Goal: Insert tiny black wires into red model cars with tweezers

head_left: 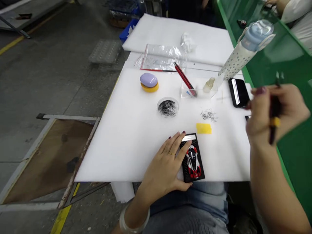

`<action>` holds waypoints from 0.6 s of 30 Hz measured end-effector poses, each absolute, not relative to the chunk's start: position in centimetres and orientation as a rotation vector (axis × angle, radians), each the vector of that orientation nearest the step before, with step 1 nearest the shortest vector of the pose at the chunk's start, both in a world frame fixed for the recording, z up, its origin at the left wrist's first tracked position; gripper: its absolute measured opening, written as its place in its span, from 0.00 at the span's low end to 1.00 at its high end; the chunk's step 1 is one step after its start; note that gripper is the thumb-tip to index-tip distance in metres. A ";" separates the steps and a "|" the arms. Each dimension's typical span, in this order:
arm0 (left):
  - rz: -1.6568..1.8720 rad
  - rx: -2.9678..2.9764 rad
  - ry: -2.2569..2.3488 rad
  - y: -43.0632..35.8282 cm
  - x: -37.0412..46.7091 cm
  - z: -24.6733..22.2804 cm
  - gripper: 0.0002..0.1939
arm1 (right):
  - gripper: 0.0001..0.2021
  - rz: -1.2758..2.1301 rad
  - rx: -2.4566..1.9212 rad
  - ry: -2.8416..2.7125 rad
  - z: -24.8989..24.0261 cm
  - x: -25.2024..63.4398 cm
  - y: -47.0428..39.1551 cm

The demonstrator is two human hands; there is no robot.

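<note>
Head view: from my distant place I watch the model car (193, 162), which sits on its black base (186, 171) at the near edge of the white tabletop (122, 149). The left hand (167, 164) is spread, not closed, and its fingers and thumb touch the base along the left side. The right hand (289, 109) is raised at the right and grips a dark tool (275, 107); it is blurred, so its tip I cannot tell well. For good work, I would judge, the base should be pressed evenly and the fingers kept away from the glossy body; the tool should come slowly, clear of the loose black pieces (209, 115). The white label (188, 137) on the base's far end carries print too small for reading, and I can read no brand anywhere.
</note>
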State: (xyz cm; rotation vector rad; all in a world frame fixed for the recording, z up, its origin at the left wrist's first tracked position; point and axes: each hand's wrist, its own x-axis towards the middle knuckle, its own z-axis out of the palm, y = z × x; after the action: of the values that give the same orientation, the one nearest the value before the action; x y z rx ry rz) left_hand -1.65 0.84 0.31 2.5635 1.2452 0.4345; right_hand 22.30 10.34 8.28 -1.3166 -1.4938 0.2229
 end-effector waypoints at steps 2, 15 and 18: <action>0.430 2.574 1.250 0.9 -1.6 0.3 0.70 | 0.15 -0.050 -1.267 -1.507 8.9 22.6 14.1; 0.480 2.657 1.275 0.9 -1.4 0.4 0.66 | 0.29 0.299 -1.212 -1.520 7.3 24.8 15.3; 0.492 2.688 1.263 0.9 -1.4 0.4 0.66 | 0.20 0.534 -1.269 -1.546 6.4 25.6 13.3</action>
State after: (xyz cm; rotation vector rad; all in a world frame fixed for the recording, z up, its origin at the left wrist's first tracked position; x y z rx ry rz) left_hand -1.39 0.94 0.45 2.6883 1.2635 0.4923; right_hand 25.63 13.31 6.39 -1.2689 -1.5465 0.5343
